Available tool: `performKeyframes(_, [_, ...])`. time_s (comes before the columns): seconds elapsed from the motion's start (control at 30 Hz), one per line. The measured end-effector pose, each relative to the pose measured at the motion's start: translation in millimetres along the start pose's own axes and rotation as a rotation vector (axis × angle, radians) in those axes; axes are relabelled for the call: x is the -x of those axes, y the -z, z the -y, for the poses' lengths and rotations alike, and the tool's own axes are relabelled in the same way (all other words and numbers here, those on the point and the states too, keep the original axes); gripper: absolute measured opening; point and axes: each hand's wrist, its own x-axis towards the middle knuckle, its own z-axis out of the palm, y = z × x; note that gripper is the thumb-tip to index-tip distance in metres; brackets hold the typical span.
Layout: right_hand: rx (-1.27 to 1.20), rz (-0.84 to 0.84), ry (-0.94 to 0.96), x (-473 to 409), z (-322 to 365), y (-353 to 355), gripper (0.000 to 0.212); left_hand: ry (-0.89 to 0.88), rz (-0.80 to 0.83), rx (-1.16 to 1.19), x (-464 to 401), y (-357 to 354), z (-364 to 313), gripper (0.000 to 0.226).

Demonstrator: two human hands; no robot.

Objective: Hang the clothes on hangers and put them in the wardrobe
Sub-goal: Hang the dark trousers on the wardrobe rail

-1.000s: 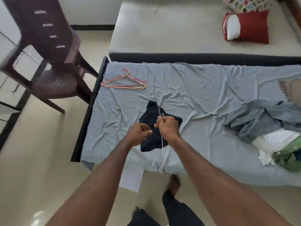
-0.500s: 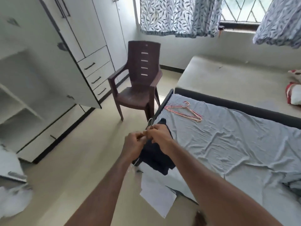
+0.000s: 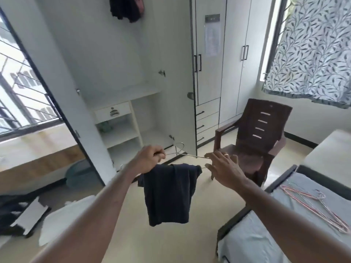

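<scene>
A dark navy garment (image 3: pixel 169 194) hangs folded over the bar of a thin metal hanger (image 3: pixel 180 151), held in the air in front of the open white wardrobe (image 3: pixel 117 59). My left hand (image 3: pixel 149 161) grips the hanger's left end. At the hanger's right end my right hand (image 3: pixel 222 168) has its fingers spread, with the fingertips at the wire. Dark clothes (image 3: pixel 126 8) hang at the top inside the wardrobe. Spare pink and metal hangers (image 3: pixel 319 207) lie on the bed's grey sheet (image 3: pixel 266 232) at the right.
A dark brown plastic chair (image 3: pixel 254 141) stands between the wardrobe and the bed. The open wardrobe door (image 3: pixel 57 95) with a mirror juts out at the left. White sheets and a dark bundle (image 3: pixel 38 217) lie on the floor at the lower left. A patterned curtain (image 3: pixel 311 48) hangs at the upper right.
I have turned from the bed to face the wardrobe. The hanger with the navy garment has come off the bed and now hangs in the air; my right hand has opened.
</scene>
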Motion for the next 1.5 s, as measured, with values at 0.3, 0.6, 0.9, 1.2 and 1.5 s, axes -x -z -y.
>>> performKeyframes(0.3, [-0.116,-0.21,0.379,-213,55,25,0.028,-0.044,-0.202,-0.029,-78,177,57,0.02])
performKeyframes(0.6, [-0.221,-0.608,0.593,-423,109,50,0.033,0.064,-0.641,-0.039,-204,277,112,0.011])
performKeyframes(0.9, [-0.14,-0.754,0.57,-594,137,67,0.037,0.128,-0.756,-0.051,-345,336,181,0.021])
performKeyframes(1.2, [-0.064,-0.868,0.517,-773,188,100,0.031,0.065,-0.634,-0.101,-515,448,243,0.013])
performKeyframes(1.5, [0.035,-0.876,0.358,-940,220,148,0.031,-0.048,-0.679,-0.201,-660,577,268,0.028])
